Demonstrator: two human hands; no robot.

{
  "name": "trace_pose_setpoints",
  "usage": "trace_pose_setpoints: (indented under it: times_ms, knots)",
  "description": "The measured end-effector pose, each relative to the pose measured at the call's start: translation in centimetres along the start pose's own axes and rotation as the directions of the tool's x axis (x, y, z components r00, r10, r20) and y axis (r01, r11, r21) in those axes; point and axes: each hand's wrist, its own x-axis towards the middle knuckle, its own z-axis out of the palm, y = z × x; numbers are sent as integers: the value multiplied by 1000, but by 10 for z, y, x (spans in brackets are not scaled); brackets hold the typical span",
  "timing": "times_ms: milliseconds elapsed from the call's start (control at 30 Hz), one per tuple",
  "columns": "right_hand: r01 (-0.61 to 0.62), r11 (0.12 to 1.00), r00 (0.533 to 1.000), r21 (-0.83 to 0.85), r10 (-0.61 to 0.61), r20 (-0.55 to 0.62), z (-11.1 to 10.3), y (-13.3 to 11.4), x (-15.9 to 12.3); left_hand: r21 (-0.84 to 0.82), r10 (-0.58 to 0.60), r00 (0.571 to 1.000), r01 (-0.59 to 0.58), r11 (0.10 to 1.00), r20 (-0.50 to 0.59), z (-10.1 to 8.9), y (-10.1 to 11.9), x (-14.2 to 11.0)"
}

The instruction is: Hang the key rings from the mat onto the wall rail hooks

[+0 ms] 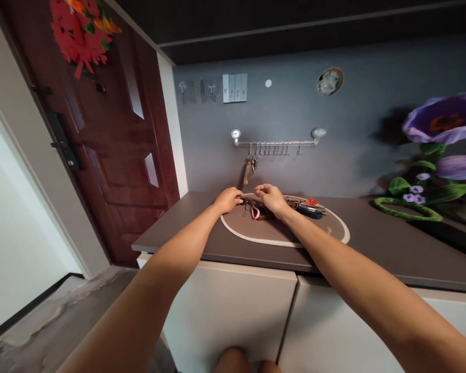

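Both my arms reach forward over a brown cabinet top (373,243). My left hand (228,199) and my right hand (271,198) meet above an oval mat (287,235) with a pale rim. Each hand has its fingers pinched on part of a bunch of keys (252,208) with a pink clip, which hangs between them just over the mat. More keys and a red tag (309,205) lie on the mat to the right of my right hand.
A hook rail (275,142) on the grey wall holds a key with a brown fob (247,173). A dark red door (101,129) stands at the left. Purple artificial flowers (442,140) sit at the right. White cabinet doors (233,311) are below.
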Motion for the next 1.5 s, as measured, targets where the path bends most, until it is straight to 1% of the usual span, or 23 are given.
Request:
trace_pose_setpoints:
  times_ms: [67, 167, 400, 600, 700, 867, 967, 1100, 1233, 1300, 1367, 1433, 1500]
  knots:
    - [77, 987, 997, -143, -75, 13, -1, 2, -1, 6, 36, 999, -36, 999, 24, 2, -2, 1]
    - [150, 953, 989, -262, -146, 36, -1, 1, -1, 26, 65, 997, -66, 997, 41, 5, -5, 2]
    - [206, 875, 978, -438, -168, 126, 2, 0, 0, 65, 63, 995, -68, 996, 80, 6, -8, 3]
    - [208, 837, 976, -506, -146, 159, 3, 1, 0, 59, 68, 995, -72, 996, 70, 8, -13, 4]
    - [214, 830, 975, -515, -150, 163, 4, 0, 0, 70, 67, 995, -72, 995, 71, 6, -12, 4]
    - [216, 824, 974, -524, -147, 170, 4, 0, 0, 92, 32, 996, -40, 995, 84, 1, -9, 3]
    - [218, 823, 974, -525, -150, 170, 4, 0, 0, 86, 18, 999, -22, 996, 52, 1, -9, 3]
    - [216, 825, 974, -522, -150, 168, 4, -1, -1, 51, -10, 1000, 11, 999, -21, 1, -8, 4]
    - [235, 811, 969, -537, -153, 193, 3, -3, -3, -42, -62, 996, 60, 997, -66, -3, -4, 5]
    - [241, 802, 967, -546, -154, 201, 3, -4, -3, -127, -94, 993, 84, 988, -75, -5, -1, 5]
    - [244, 802, 967, -546, -158, 200, 3, -4, -4, -253, -132, 987, 107, 962, -86, -5, 1, 4]
    - [255, 809, 964, -530, -172, 202, 4, -5, -5, -430, -186, 980, 139, 892, -69, -4, 2, 4]
    - [276, 820, 959, -502, -196, 207, 4, -6, -6, -621, -240, 971, 180, 763, -14, -2, 3, 5]
